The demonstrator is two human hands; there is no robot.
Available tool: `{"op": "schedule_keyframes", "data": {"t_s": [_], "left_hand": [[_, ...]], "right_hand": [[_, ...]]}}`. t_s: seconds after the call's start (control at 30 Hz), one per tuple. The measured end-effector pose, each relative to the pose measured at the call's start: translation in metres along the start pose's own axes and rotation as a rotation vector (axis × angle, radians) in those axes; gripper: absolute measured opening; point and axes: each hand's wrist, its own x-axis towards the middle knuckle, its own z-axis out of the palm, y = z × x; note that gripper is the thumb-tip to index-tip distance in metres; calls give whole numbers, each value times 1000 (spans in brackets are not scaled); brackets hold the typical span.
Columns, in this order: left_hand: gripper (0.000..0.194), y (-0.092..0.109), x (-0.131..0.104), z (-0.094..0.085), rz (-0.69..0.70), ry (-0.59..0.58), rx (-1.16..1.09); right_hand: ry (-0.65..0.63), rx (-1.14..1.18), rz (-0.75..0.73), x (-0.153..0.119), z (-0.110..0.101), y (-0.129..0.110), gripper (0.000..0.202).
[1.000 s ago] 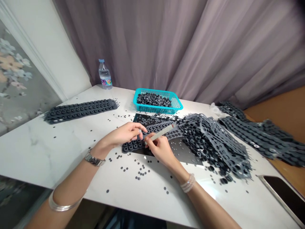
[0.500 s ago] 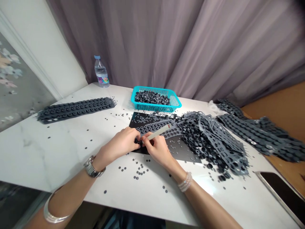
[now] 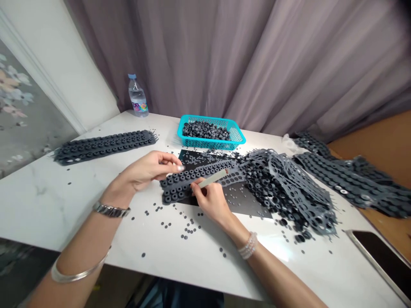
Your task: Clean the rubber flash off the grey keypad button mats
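Observation:
A dark grey rubber strip (image 3: 175, 182) with rows of ring-shaped parts lies on a black mat (image 3: 247, 203). My right hand (image 3: 210, 196) is closed around a pale, flat stick-like tool (image 3: 213, 177), low over the strip's near side. Just above the strip's left end is my left hand (image 3: 154, 169), its thumb and fingertips close together; anything between them is too small to make out. Right of the strip lies a heap of loose black rings (image 3: 266, 188) with perforated grey sheets (image 3: 300, 184) over it.
A turquoise basket (image 3: 210, 143) of small black parts stands at the back. A bottle (image 3: 138, 100) and another strip (image 3: 105, 145) are at the left. More strips (image 3: 346, 179) and a phone (image 3: 379, 261) lie right. Small dark discs are scattered around the mat.
My left hand has lifted off the strip and moved left and away from me, uncovering the strip's left end. My right hand has hardly moved and still holds the pale tool.

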Motion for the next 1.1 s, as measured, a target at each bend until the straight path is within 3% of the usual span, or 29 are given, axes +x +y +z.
{"op": "schedule_keyframes", "data": {"t_s": [0.07, 0.13, 0.3, 0.57, 0.9, 1.1], "left_hand": [[10, -4, 6, -5, -36, 60, -371], [8, -11, 13, -5, -47, 66, -515], [4, -21, 21, 2, -89, 27, -681], [15, -18, 20, 4, -92, 4, -838], [7, -12, 18, 6, -42, 36, -714], [15, -19, 19, 6, 23, 46, -259]], "right_hand": [[10, 60, 33, 1, -2, 1, 28], [58, 128, 60, 2, -6, 2, 29], [198, 230, 96, 5, -17, 7, 34], [190, 212, 84, 6, -16, 9, 36], [131, 154, 71, 8, -9, 6, 31], [47, 79, 48, 10, 1, 4, 29]]}}
